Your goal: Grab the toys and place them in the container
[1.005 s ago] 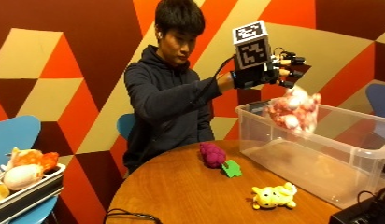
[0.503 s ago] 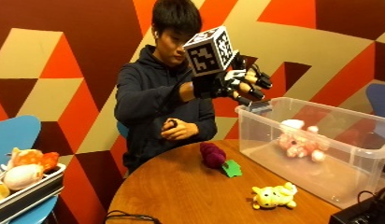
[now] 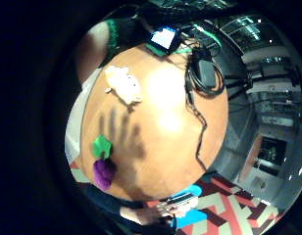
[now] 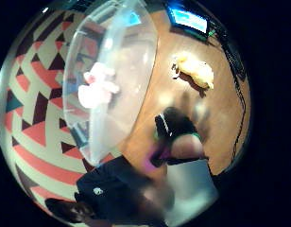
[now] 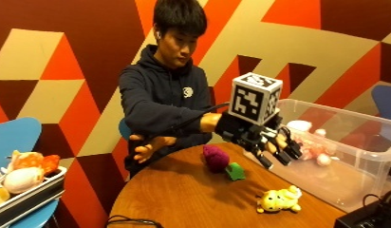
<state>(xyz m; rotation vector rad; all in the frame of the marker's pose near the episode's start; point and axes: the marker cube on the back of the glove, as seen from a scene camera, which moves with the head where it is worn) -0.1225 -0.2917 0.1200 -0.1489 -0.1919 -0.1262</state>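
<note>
In the outside view my gloved right hand [image 5: 266, 141] hangs above the round wooden table [image 5: 183, 204], fingers spread and straight, holding nothing. Below and beside it lies a purple plush with a green leaf [image 5: 220, 161]; a yellow plush [image 5: 279, 200] lies nearer the table's front. A pink plush [image 5: 309, 142] lies inside the clear plastic container [image 5: 347, 161]. The little finger side palm view looks down on the purple plush [image 3: 103, 169], the yellow plush [image 3: 123, 84] and the hand's shadow. The thumb side palm view shows the container [image 4: 112, 75], the pink plush [image 4: 96, 89] and the yellow plush [image 4: 195, 71].
The person's bare left hand [image 5: 148, 146] hovers at the table's back edge. Cables and a black device [image 3: 202, 73] lie on the table's front part. A tray of other plush toys [image 5: 22, 175] stands on a blue chair at the left.
The hand let go of the pink plush, which dropped into the container. The hand then swung left and down, away from the container, to above the table near the purple plush.
</note>
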